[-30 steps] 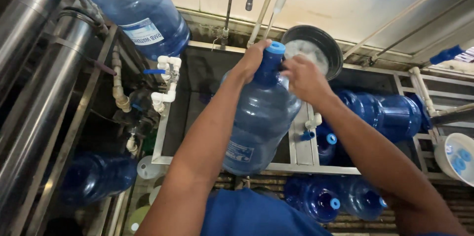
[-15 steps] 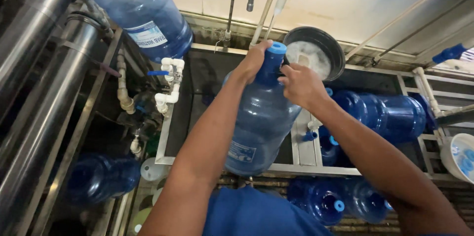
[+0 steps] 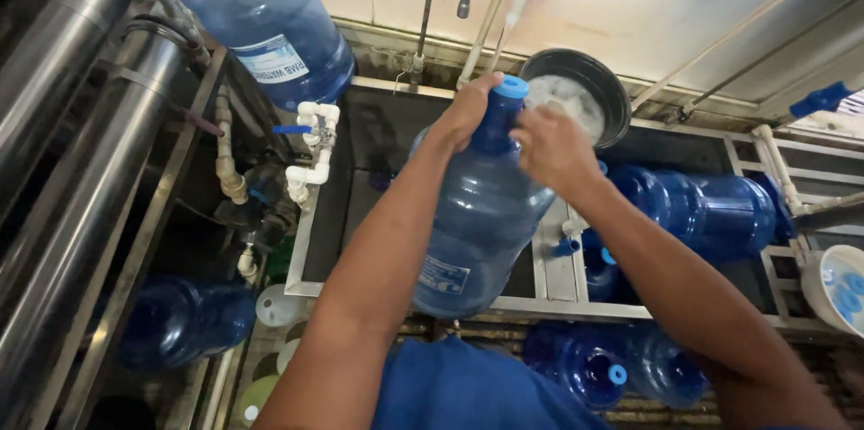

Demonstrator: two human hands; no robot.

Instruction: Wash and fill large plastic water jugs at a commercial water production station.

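Your left hand (image 3: pixel 468 111) is wrapped around the neck of the big blue water jug (image 3: pixel 481 219), fingers curled just under its blue cap (image 3: pixel 510 88). Your right hand (image 3: pixel 553 151) is pressed against the other side of the neck and shoulder, fingers bent and closed on it, so the jug's neck is held between both hands. The jug stands roughly upright with its top tilted a little away from you, over the dark metal trough (image 3: pixel 396 138), its base near the trough's front rail (image 3: pixel 558 309).

Just behind your right hand sits a round black bowl (image 3: pixel 607 93) with something pale and foamy in it. To the right, another blue jug (image 3: pixel 711 214) lies on its side on the rack. Two more blue jugs (image 3: pixel 585 362) lie below the front rail, their caps facing you. At the upper left a further blue jug (image 3: pixel 261 16) with a white label hangs tilted above white plastic pipe fittings (image 3: pixel 310 147) with a small blue valve handle. Two large steel cylinders (image 3: pixel 81 169) run down the left side, with another blue jug (image 3: pixel 180 322) lying dim beneath them. At the far right edge a white tub (image 3: pixel 823 286) holds blue caps. Your blue shirt (image 3: pixel 468 389) shows at the bottom.
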